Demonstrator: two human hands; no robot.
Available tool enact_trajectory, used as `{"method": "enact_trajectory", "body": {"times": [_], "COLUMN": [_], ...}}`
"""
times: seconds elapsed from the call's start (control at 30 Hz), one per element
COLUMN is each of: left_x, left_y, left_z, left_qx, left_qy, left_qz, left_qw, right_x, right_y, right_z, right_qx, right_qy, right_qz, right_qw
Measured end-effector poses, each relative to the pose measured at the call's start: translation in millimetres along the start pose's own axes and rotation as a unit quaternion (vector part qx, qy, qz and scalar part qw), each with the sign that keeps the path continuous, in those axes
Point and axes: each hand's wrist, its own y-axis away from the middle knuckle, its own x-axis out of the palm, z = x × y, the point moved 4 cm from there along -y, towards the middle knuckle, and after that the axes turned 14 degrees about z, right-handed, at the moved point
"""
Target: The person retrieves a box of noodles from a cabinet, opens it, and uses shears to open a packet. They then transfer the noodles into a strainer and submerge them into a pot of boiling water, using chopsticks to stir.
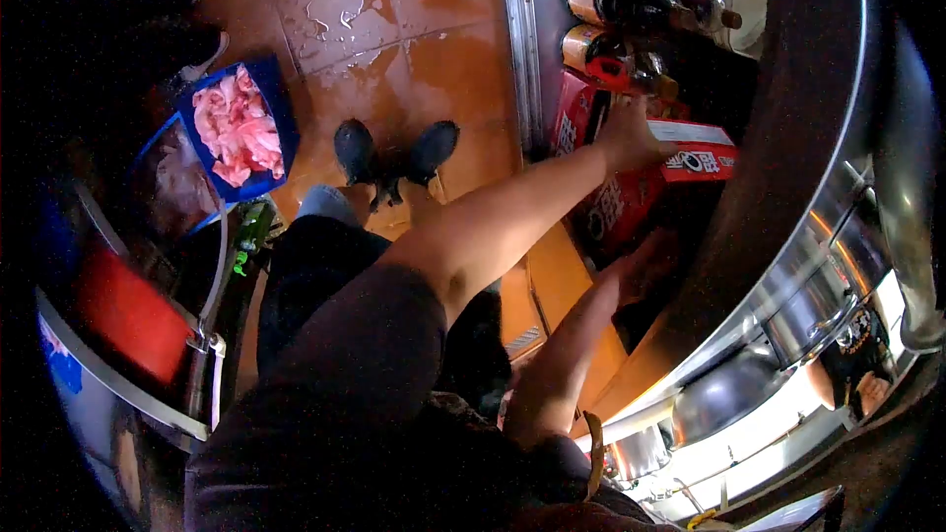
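Left arm [522,222] outstretched; right hand [648,266] (shadowed)

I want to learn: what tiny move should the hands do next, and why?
Perhaps steady the red carton with the right hand: the left hand is on it, while the right is nearby in shadow, its touch too dark to tell.

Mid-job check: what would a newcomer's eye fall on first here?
Probably the pink, raw-looking meat in a blue crate at upper left. Next, likely the red box with white lettering at upper right, where the left hand reaches. Then perhaps the shiny metal bowl at lower right.
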Motion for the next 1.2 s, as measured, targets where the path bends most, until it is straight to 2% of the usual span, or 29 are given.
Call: {"method": "enact_trajectory", "body": {"times": [0.03,0.07,0.1,0.13,0.17,0.2,0.23,0.27,0.3,0.33,0.37,0.4,0.43,0.47,0.5,0.53,0.6,0.63,0.73,0.8,0.83,0.9,1.03,1.07,1.13,1.2], "left_x": [0.8,-3.6,-3.6,-1.5,-11.0,-23.3,-28.4,-23.0,-7.9,14.5,43.1,37.3,26.5,20.9,19.5,24.9,43.2,40.7,25.6,19.8,3.8,18.6,16.5,12.9,-1.3,-16.6], "left_y": [-6.2,-11.2,-17.4,-18.1,-14.1,-7.5,-1.9,-4.5,-15.8,-23.2,-28.5,-24.3,-19.0,-12.5,-2.8,-0.6,-2.3,2.9,17.2,15.1,21.1,15.7,16.5,18.3,29.1,22.6], "left_z": [1.9,-1.6,1.5,2.9,-5.6,-14.9,-21.8,-14.8,-4.1,12.6,54.1,37.1,8.7,-5.5,-8.7,-3.6,8.1,0.4,-23.9,-29.8,-44.0,-27.4,-47.5,-54.4,-87.5,-110.1], "left_qx": [-0.045,-0.042,-0.098,-0.155,-0.154,-0.180,-0.203,-0.202,-0.055,0.092,0.058,0.055,-0.027,-0.109,-0.065,-0.071,-0.078,-0.084,-0.114,-0.153,-0.166,-0.180,-0.196,-0.197,-0.082,-0.107], "left_qy": [0.004,0.002,-0.016,-0.031,-0.030,0.062,0.152,0.151,0.024,-0.106,0.221,0.222,0.100,-0.025,0.007,0.004,0.103,0.099,0.090,0.178,0.130,0.124,0.092,0.090,0.007,0.043], "left_qz": [0.058,0.056,0.083,0.110,0.109,0.161,0.212,0.211,0.227,0.236,0.212,0.209,0.218,0.222,0.054,0.057,0.170,0.172,0.145,0.073,0.070,0.075,0.101,0.099,0.016,0.007], "left_qw": [0.997,0.998,0.992,0.981,0.982,0.969,0.944,0.944,0.972,0.962,0.950,0.951,0.970,0.969,0.996,0.996,0.977,0.977,0.979,0.969,0.975,0.973,0.971,0.971,0.996,0.993], "right_x": [-6.2,-11.8,-10.9,-6.2,1.2,-4.3,-17.9,-28.1,-28.5,-27.8,-27.3,-28.6,-28.0,-30.6,-33.4,-36.3,-37.3,-37.9,-39.1,-40.6,-38.5,-38.0,-41.5,-40.3,-41.7,-43.4], "right_y": [-11.0,-22.1,-36.3,-53.1,-62.3,-61.3,-53.5,-48.9,-47.3,-46.6,-41.7,-37.5,-35.7,-32.1,-28.9,-25.6,-27.3,-30.2,-42.7,-50.2,-53.2,-55.8,-49.3,-47.7,-40.3,-36.6], "right_z": [4.7,5.6,-6.5,-21.3,-24.5,-4.8,28.9,48.9,55.7,56.6,53.4,49.0,45.9,42.7,42.5,41.4,43.1,45.3,59.0,67.4,68.9,72.5,65.6,63.1,59.4,57.0], "right_qx": [0.029,0.055,0.052,-0.004,-0.059,-0.062,-0.064,-0.065,-0.061,-0.057,-0.052,-0.048,-0.049,-0.051,-0.050,-0.048,-0.055,-0.058,-0.070,-0.074,-0.073,-0.070,-0.066,-0.065,-0.063,-0.064], "right_qy": [-0.085,-0.173,-0.177,0.066,0.305,0.305,0.193,0.078,0.026,0.009,-0.007,-0.018,-0.023,-0.033,-0.045,-0.055,-0.075,-0.082,-0.113,-0.125,-0.131,-0.135,-0.136,-0.142,-0.147,-0.159], "right_qz": [-0.050,-0.101,-0.104,-0.079,-0.049,-0.051,-0.074,-0.096,-0.101,-0.094,-0.088,-0.083,-0.078,-0.074,-0.070,-0.066,-0.058,-0.054,-0.041,-0.035,-0.033,-0.032,-0.036,-0.036,-0.031,-0.032], "right_qw": [0.995,0.978,0.977,0.995,0.949,0.949,0.976,0.990,0.993,0.994,0.995,0.995,0.996,0.995,0.995,0.995,0.994,0.993,0.990,0.989,0.988,0.988,0.988,0.987,0.987,0.985]}}
